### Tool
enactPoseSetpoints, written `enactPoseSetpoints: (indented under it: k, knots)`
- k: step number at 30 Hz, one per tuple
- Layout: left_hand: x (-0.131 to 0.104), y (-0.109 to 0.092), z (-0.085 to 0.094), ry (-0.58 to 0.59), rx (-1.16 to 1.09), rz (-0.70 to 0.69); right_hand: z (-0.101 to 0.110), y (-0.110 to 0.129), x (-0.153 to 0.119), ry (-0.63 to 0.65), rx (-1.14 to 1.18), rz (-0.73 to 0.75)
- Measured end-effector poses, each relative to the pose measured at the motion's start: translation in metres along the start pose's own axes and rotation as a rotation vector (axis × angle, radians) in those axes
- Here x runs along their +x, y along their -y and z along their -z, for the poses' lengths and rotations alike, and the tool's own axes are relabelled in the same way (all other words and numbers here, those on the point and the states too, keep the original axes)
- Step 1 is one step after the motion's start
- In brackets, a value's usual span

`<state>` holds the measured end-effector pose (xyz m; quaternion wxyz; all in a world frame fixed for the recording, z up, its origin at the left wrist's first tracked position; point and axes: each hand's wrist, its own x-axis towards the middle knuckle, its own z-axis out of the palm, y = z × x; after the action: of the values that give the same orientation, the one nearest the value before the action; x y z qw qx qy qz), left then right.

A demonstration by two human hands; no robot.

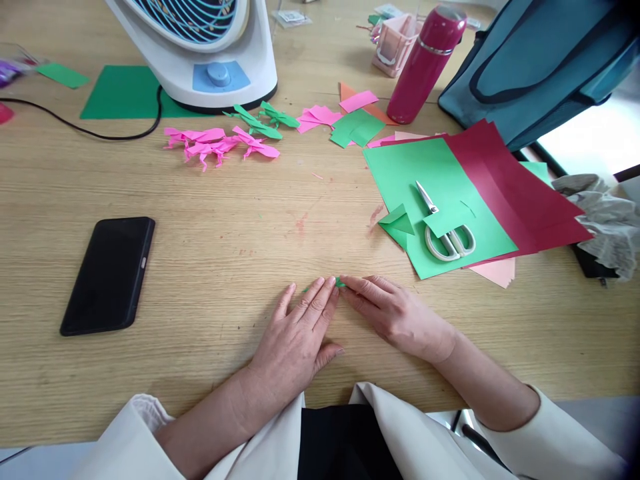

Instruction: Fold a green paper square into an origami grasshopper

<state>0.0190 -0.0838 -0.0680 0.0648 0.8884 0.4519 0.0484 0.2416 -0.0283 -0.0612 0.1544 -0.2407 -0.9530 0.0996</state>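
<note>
A small piece of folded green paper [340, 282] lies on the table, mostly hidden under my fingers. My left hand [300, 333] rests flat on it with the fingers stretched out and the thumb apart. From the other side, my right hand [397, 317] has its fingers drawn together at the paper's right end, its thumb out of sight. Up the table are several folded pink paper figures [210, 143], with green folded figures [257, 123] just behind them.
White-handled scissors [453, 243] lie on green sheets [400, 167] over red sheets [525, 193] at the right. A black phone [110, 277] is at the left. Farther back stand a white fan [225, 73], a magenta flask [425, 67] and a teal bag [535, 67].
</note>
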Motion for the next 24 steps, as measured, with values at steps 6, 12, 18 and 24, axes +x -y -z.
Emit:
enactPoseSetpoints:
  k: [6, 12, 18, 24]
  knots:
    - [0.0012, -0.0005, 0.0006, -0.018, 0.015, -0.005, -0.0004, 0.0054, 0.0015, -0.012, -0.131, 0.016]
    - [0.0006, 0.0004, -0.0020, -0.035, 0.013, -0.005, -0.0028, 0.0055, -0.0014, -0.030, -0.119, -0.004]
    - [-0.0006, 0.0009, -0.0005, -0.013, 0.012, -0.002, -0.0003, -0.0008, -0.0064, -0.061, -0.097, -0.068]
    - [-0.0002, 0.0016, -0.0006, -0.012, -0.012, -0.005, -0.0030, 0.0008, -0.0021, -0.110, -0.039, -0.101]
